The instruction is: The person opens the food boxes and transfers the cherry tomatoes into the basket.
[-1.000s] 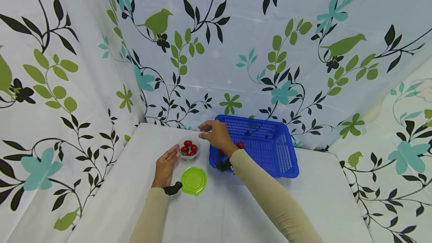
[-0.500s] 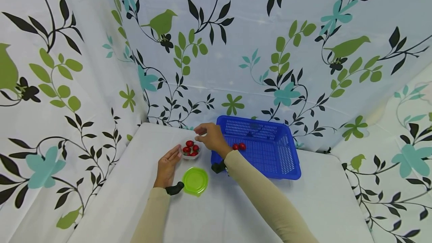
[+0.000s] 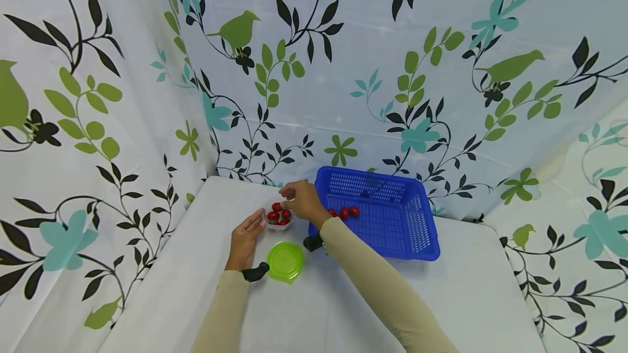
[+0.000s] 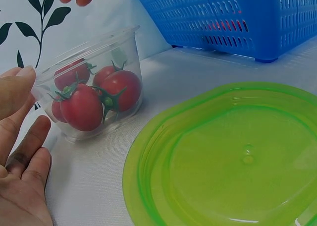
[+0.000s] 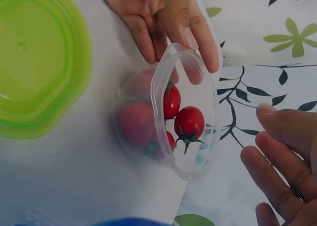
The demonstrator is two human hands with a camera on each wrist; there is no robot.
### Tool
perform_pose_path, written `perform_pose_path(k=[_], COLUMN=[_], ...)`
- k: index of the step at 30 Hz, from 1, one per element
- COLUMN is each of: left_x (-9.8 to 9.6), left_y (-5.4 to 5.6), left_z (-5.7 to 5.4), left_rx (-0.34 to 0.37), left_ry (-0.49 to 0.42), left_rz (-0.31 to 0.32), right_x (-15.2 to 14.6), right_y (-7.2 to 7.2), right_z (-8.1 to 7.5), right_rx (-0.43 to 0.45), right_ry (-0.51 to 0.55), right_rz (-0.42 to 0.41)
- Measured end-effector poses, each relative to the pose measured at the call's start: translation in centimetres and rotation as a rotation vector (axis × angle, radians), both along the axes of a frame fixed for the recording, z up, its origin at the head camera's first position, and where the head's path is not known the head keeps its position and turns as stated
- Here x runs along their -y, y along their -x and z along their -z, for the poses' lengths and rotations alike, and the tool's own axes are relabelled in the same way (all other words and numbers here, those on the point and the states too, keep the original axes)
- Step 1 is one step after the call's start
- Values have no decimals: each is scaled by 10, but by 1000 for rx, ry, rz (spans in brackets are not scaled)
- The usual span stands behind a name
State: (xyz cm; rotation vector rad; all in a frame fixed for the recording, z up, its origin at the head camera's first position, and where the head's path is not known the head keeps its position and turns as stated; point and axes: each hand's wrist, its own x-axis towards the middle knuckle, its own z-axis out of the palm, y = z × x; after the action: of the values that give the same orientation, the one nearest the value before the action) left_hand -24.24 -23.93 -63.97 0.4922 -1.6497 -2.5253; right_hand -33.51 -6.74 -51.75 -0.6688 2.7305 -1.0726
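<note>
A clear plastic tub [image 4: 111,47] with several small red tomatoes [image 3: 277,214] stands on the white table. My left hand [image 3: 243,239] is at its left side, thumb and extended fingers touching the rim and wall. My right hand [image 3: 303,200] hovers by the tub's right side, between it and the blue basket [image 3: 380,233]. In the right wrist view, the right hand's loosely bent fingers [image 5: 270,179] hold nothing and stay apart from the tub. A green lid [image 3: 285,261] lies on the table in front of the tub.
Several red tomatoes [image 3: 344,212] lie inside the basket at its left, partly hidden by the right forearm. A patterned curtain [image 3: 343,70] hangs behind the table. The white tabletop [image 3: 314,309] stretches in front of the lid and basket.
My right hand has moved left from the basket's left edge toward the tub, uncovering more tomatoes in the basket. The left hand stays at the tub. The view has shifted slightly.
</note>
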Motion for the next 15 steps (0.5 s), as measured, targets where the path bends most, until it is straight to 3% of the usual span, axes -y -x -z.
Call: perform_pose_path(k=[15], left_x=[-1], left_y=[1], left_z=[0], left_rx=[-14], left_ry=[-12], left_rz=[-9], right_x=[8], right_y=[5], right_z=[10], right_rx=[47], right_ry=[-58], right_rz=[-22])
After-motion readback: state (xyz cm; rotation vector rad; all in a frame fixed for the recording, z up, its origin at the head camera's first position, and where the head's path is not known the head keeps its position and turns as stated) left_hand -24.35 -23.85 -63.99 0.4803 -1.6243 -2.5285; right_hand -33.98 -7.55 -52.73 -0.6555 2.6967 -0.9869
